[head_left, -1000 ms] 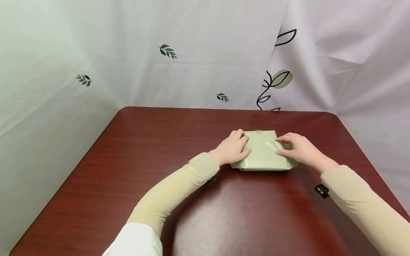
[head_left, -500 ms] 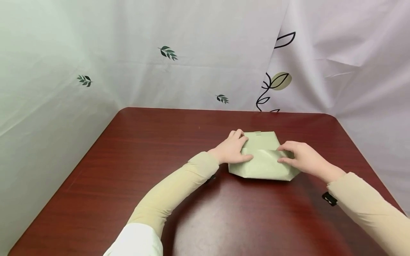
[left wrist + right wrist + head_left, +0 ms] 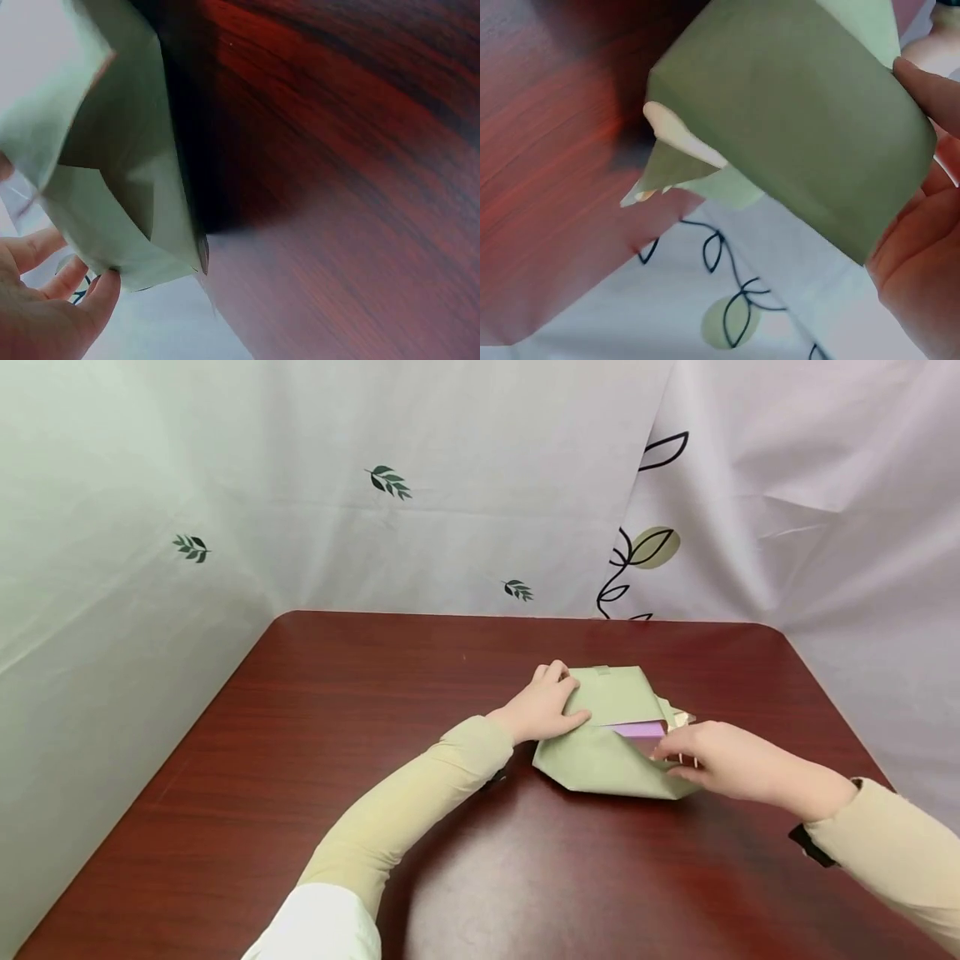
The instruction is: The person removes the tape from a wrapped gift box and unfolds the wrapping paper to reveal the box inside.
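Observation:
A package in pale green wrapping paper [image 3: 611,695] lies on the table, with a strip of tape on its far edge. My left hand [image 3: 538,706] holds its left side, thumb over the top; in the left wrist view the fingertips [image 3: 101,289] bend against a corner of the package [image 3: 169,202]. My right hand [image 3: 738,762] pinches the near paper flap [image 3: 618,764] between thumb and fingers and holds it lifted. Beneath the flap a purple surface [image 3: 637,728] shows. In the right wrist view the flap [image 3: 802,127] stands up and hides most of the contents.
The dark red wooden table [image 3: 360,693] stretches left and toward me. A white curtain [image 3: 450,485] with leaf prints hangs behind it. A torn paper corner [image 3: 679,161] with a cream-coloured edge sticks out at the package's right end.
My right hand has drawn the near flap up and toward me, moving right and nearer. The wrapping has opened and purple shows inside. My left hand has stayed almost still.

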Demonstrator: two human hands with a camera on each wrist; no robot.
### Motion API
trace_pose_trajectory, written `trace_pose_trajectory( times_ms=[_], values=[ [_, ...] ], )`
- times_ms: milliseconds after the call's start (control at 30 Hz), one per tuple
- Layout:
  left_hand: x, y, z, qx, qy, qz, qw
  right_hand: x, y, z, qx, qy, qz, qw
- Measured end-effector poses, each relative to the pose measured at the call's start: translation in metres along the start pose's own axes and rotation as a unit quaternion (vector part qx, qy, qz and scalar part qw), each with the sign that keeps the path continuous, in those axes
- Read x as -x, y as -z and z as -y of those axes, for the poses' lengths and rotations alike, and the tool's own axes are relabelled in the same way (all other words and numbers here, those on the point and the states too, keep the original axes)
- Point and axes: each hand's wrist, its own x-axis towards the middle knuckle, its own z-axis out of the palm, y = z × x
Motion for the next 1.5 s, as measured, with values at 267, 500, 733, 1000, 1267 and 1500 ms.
trace_pose_trajectory(
  times_ms=[267,500,733,1000,1267,1500],
  values=[
    [0.002,0.0,0.002,0.015,0.004,0.023,0.9996,0.002,-0.009,0.013,-0.091,0.06,0.077,0.9911],
    [0.003,0.0,0.003,0.015,0.008,0.024,0.9996,0.001,-0.021,0.029,-0.14,0.05,0.159,0.976],
    [0.004,0.0,0.003,0.015,0.011,0.024,0.9995,0.005,-0.032,0.032,-0.131,0.067,0.155,0.977],
    [0.004,0.0,0.003,0.022,0.003,0.017,0.9996,0.019,-0.049,0.032,-0.127,0.077,0.133,0.9799],
    [0.005,-0.003,0.004,0.022,-0.003,0.009,0.9997,0.029,-0.062,0.031,-0.151,0.09,0.136,0.975],
    [0.004,-0.003,0.005,0.021,-0.01,0.004,0.9997,0.033,-0.062,0.028,-0.161,0.082,0.167,0.9692]
  ],
)
